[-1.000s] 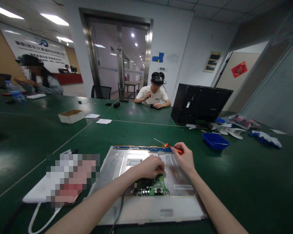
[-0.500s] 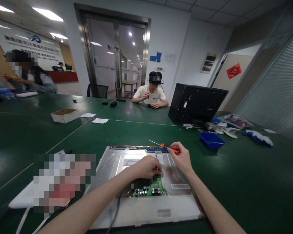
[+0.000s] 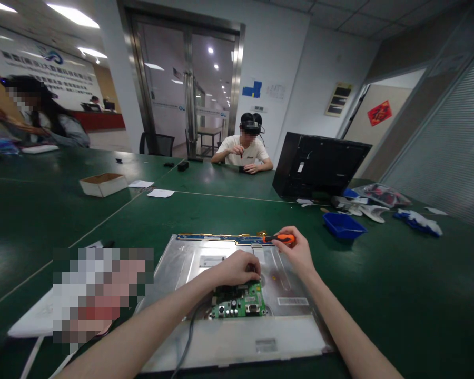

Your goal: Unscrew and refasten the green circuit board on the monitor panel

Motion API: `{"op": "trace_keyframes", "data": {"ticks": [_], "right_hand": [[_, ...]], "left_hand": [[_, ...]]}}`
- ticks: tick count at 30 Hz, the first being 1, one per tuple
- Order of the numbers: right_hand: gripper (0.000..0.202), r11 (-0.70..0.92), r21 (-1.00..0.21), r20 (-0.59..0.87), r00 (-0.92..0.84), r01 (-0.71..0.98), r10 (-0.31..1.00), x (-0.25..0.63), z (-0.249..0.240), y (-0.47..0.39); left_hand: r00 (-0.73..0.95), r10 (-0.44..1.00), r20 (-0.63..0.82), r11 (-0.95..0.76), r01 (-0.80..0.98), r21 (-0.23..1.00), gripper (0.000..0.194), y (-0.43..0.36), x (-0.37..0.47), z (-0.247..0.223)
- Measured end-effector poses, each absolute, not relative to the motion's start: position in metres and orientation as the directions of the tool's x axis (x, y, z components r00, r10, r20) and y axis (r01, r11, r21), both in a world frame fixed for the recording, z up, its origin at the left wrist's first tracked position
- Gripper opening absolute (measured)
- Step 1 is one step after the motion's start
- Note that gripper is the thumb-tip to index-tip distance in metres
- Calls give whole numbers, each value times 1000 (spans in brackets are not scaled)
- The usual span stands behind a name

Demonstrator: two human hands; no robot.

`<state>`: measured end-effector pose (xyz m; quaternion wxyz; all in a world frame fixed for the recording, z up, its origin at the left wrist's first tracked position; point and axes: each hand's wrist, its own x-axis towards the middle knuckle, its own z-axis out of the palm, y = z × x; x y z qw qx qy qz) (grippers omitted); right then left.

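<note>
Silver metal panel (image 3: pixel 209 342) lies flat on the green tabletop (image 3: pixel 395 295), its long blue circuit strip (image 3: pixel 209 238) along the far edge and a green circuit board (image 3: pixel 240 305) nearer the middle. Right hand (image 3: pixel 299 255), above the panel's far right corner, grips an orange screwdriver (image 3: pixel 286 239) by the handle, roughly level over the strip's right end; shaft and tip not readable. Left hand (image 3: pixel 240 268) has its fingers curled down at the board's far edge; whether they pinch anything cannot be told, the fingertips being hidden. A pale ribbon (image 3: pixel 257 255) runs from the strip toward the board, between the hands. Chief hazard, as judged: a slip of the driver could scratch the strip or tear the small gold-coloured piece (image 3: pixel 262 232) beside it, both being thin and close to the tool. Ribbon might crease or pull from its connector if the left fingers catch it. Grey cable (image 3: pixel 190 334) passes by the left forearm and over the panel's near edge; a snag there could tug at the board. Hard pressure on the panel might bend or crack it. Blue tray (image 3: pixel 344 227) sits well beyond the panel's far right corner.
</note>
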<state>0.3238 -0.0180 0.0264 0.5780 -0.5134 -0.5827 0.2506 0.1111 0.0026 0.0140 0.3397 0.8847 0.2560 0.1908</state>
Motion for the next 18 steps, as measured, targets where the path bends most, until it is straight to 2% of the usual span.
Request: {"op": "trace_keyframes", "data": {"ticks": [9, 14, 18], "right_hand": [[50, 309, -951, 300, 326, 25, 897, 328, 24, -13], [48, 312, -950, 276, 424, -16, 862, 333, 24, -9], [49, 329, -944, 304, 405, 9, 862, 331, 29, -12]], "left_hand": [[808, 565, 169, -632, 291, 718, 6, 5, 111, 11], [802, 567, 187, -629, 275, 727, 8, 6, 111, 10], [807, 564, 177, -627, 278, 728, 10, 5, 111, 11]]}}
